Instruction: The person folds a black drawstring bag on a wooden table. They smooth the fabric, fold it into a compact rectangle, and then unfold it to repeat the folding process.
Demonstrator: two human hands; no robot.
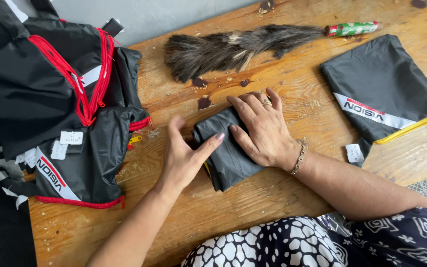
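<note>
A small folded dark grey fabric bundle (226,158) lies on the wooden table (273,193) in front of me. My right hand (260,128) lies flat on its upper right part, fingers spread and pressing down; it wears a ring and a bracelet. My left hand (186,153) stands on edge against the bundle's left side, thumb tip touching the fabric, fingers apart. A thin strip of yellow trim shows at the bundle's lower left edge.
A stack of black garments with red trim and white tags (60,99) fills the left side. A dark feather duster (233,47) with a patterned handle lies at the back. A folded grey garment with yellow edge (381,89) rests at right, beside a white tag (354,152).
</note>
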